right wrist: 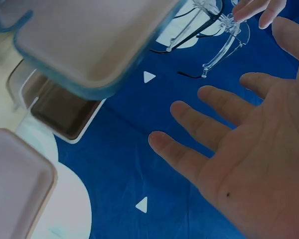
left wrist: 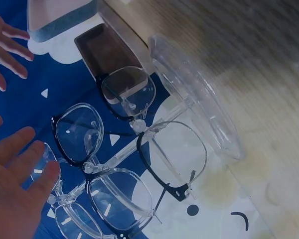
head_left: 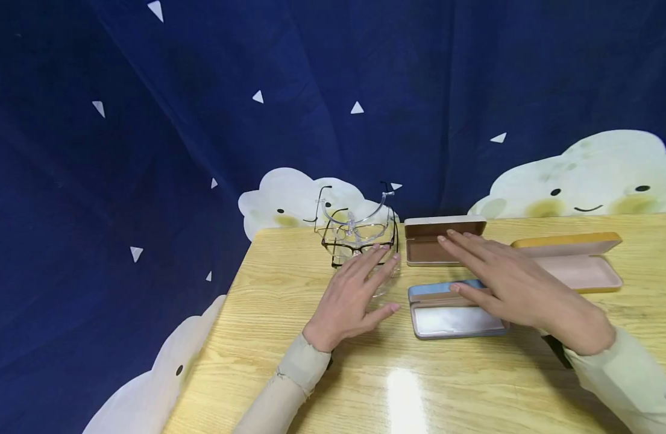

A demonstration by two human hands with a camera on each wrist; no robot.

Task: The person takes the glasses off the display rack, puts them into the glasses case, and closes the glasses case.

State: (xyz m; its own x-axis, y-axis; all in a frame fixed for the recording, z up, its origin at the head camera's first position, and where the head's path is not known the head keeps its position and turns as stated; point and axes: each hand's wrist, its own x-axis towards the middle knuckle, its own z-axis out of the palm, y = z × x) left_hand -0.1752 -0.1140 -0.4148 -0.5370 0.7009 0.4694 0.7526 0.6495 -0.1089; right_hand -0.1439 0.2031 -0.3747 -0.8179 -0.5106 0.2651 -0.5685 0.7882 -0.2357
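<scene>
1. Along the bottom of the head view: pale sleeves (head_left: 305, 364) above a wood-grained table (head_left: 360, 386). Keep cuffs lifted, clear of lenses and lids.
2. Left hand (head_left: 348, 298), just below the centre: fingers extended and loosely spread, pinching nothing. Fingertips overlapping the front of the eyeglasses (head_left: 358, 249) from above; contact impossible to tell.
3. Right hand (head_left: 514, 280), right of centre: back upward, fingers straight and fanned apart, gripping nothing. Over the cases; touching or hovering, impossible to tell.
4. Blue case (head_left: 457, 322), right of centre in the lower half: lid open, partly hidden by the fingers. Probably best steadied by the outer edges, leaving the lining untouched.
5. Eyeglasses, at the centre of the frame: at least three pairs, one above another on a clear stand (left wrist: 202, 102). Likely safest handled by bridge or both earpieces, off the lenses; steady the stand with the other hand and avoid snagging neighbouring frames.
6. Farther up, just right of the eyeglasses: brown-lined case (head_left: 427, 252), open. Farther right: yellow case (head_left: 590, 272), also open. Reach around raised lids to avoid knocking.
7. Behind everything: dark blue backdrop (head_left: 311, 66) with clouds and triangles.
</scene>
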